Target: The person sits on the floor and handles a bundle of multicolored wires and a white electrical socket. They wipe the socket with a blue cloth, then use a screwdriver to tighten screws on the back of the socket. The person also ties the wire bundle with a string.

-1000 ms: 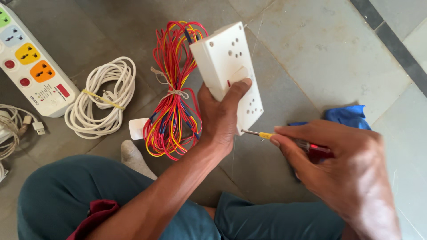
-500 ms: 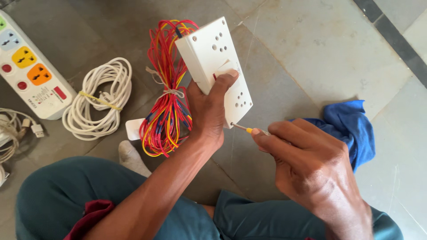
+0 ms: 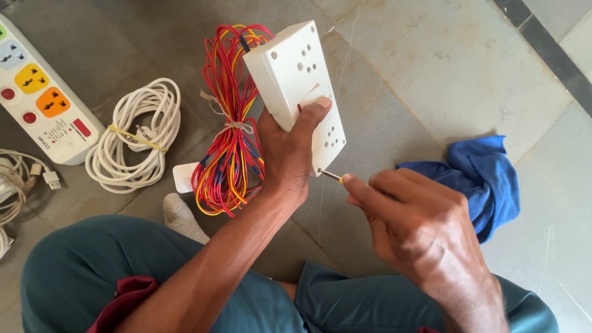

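My left hand (image 3: 288, 154) grips a white plastic socket box (image 3: 295, 86) and holds it tilted above the stone floor, thumb across its face. In my right hand (image 3: 412, 228) is a screwdriver (image 3: 332, 176) with a yellow collar. Its metal tip touches the lower corner of the box. Most of the screwdriver handle is hidden inside my fist. Behind the box lies a tied bundle of red, yellow and blue wires (image 3: 228, 129).
A coiled white cable (image 3: 137, 139) lies left of the wires. A white power strip with coloured sockets (image 3: 40, 102) lies at the far left, with more cords (image 3: 18, 179) below it. A blue cloth (image 3: 484, 179) lies at the right. My legs in teal trousers (image 3: 92, 271) fill the bottom.
The socket box has shifted slightly left and tilted. My right hand moved up and left, bringing the screwdriver tip against the box's lower corner. More of the blue cloth shows.
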